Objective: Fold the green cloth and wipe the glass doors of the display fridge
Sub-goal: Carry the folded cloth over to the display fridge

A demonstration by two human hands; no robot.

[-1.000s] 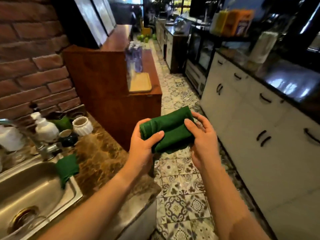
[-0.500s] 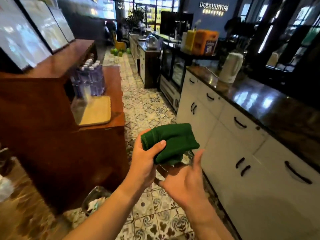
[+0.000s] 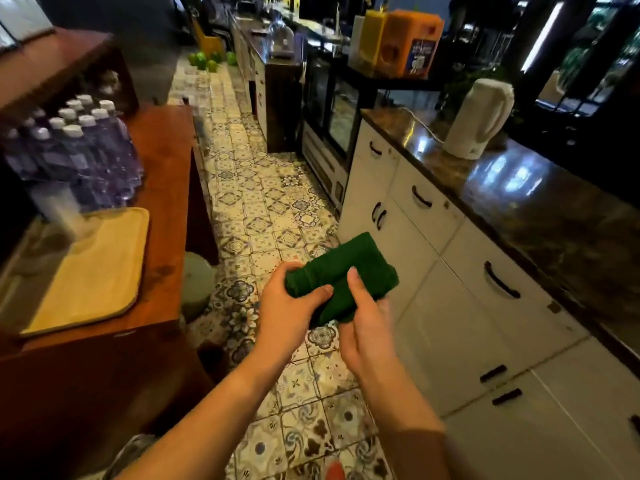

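Head view: both hands hold the folded green cloth [image 3: 341, 271] above the patterned tile floor [image 3: 256, 188], in the aisle between two counters

The left hand [image 3: 287, 313] grips the cloth's near left end, thumb curled over the top and fingers wrapped round the far side; the right hand [image 3: 367, 327] pinches its near right part, thumb pressed on top, its other fingers hidden beneath. To the right runs a white cabinet [image 3: 450, 306] with dark handles under a dark glossy countertop [image 3: 540, 202], where a white kettle [image 3: 479, 117] stands. Farther along that side is the display fridge [image 3: 332, 112] with glass doors, well apart from the cloth. On the left, a wooden counter [image 3: 159, 161] carries a pack of water bottles [image 3: 76, 150] and, nearer, a yellow tray [image 3: 93, 271]
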